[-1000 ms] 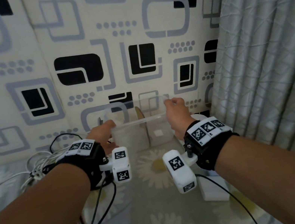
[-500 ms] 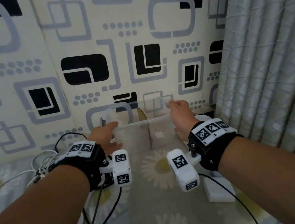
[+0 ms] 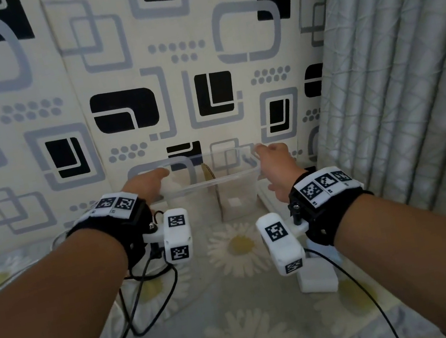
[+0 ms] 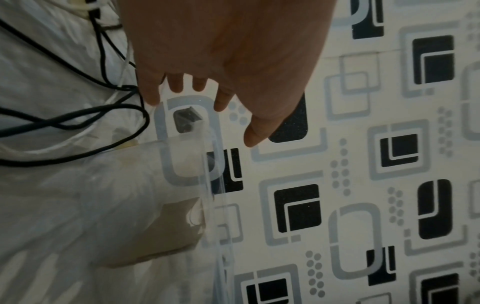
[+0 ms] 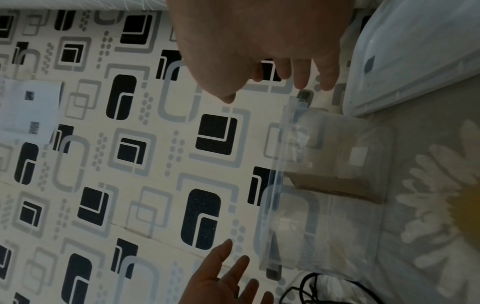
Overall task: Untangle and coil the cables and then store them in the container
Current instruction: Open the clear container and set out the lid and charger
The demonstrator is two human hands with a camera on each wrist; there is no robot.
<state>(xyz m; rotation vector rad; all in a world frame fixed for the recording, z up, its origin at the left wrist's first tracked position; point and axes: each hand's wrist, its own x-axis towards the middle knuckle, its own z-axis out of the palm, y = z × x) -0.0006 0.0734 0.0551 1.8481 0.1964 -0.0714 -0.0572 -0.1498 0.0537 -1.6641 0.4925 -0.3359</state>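
Observation:
A clear plastic container [image 3: 219, 182] stands on the flowered bed sheet against the patterned wall, with a cardboard divider [image 3: 208, 171] inside. My left hand [image 3: 148, 182] hovers at its left end with straight, spread fingers [image 4: 197, 86] just off the rim [image 4: 207, 156]. At the right end, my right hand [image 3: 273, 157] has loosely extended fingers [image 5: 301, 78] above the corner latch. Neither hand grips anything. Tangled black and white cables [image 4: 78, 121] lie on the sheet left of the container, mostly hidden behind my left arm in the head view.
A translucent lid [image 5: 415, 61] lies right of the container, by the grey curtain [image 3: 393, 79]. A small white block [image 3: 316, 276] sits on the sheet under my right wrist. Black leads [image 3: 139, 311] trail from the wrist cameras.
Both hands held the container's ends before; their fingers have now come off the rim and moved slightly outward. The container stays by the wall.

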